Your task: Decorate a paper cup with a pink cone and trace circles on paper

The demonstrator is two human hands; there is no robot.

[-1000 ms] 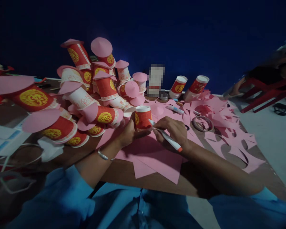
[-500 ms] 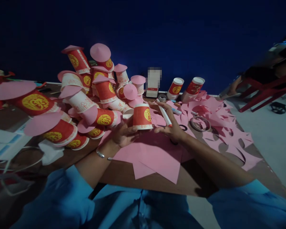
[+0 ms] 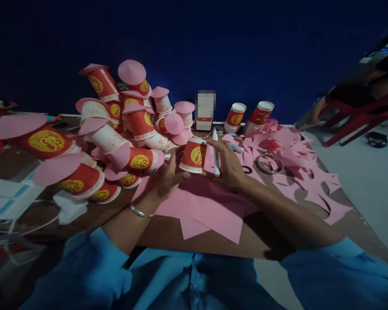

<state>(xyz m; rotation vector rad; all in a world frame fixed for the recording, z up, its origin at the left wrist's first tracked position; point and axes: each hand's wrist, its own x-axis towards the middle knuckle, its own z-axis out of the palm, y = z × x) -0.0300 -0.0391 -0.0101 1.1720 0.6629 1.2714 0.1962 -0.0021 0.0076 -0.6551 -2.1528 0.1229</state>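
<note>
Where paper-hatted cups (image 3: 140, 162) crowded the left of the desk (image 3: 155, 237), the left hand (image 3: 171, 178) gripped a tilted red cup (image 3: 193, 156) in its fingers, wide end down, above pink sheets (image 3: 213, 215). Just right, the right hand (image 3: 232, 165) held a marker (image 3: 216, 155) in its fingers, orange end down; whether they touched the cup too, I couldn't tell. Steadying the cup seemed the step in hand; using the marker would need its pointed end swung over. The cup hid the left fingertips, a pixelated upright thing (image 3: 206, 104) was unreadable, and a seated person (image 3: 351, 95) was cut off.

No legible text; unreadable emblem (image 3: 198, 155) on red cup (image 3: 188, 156)
</note>
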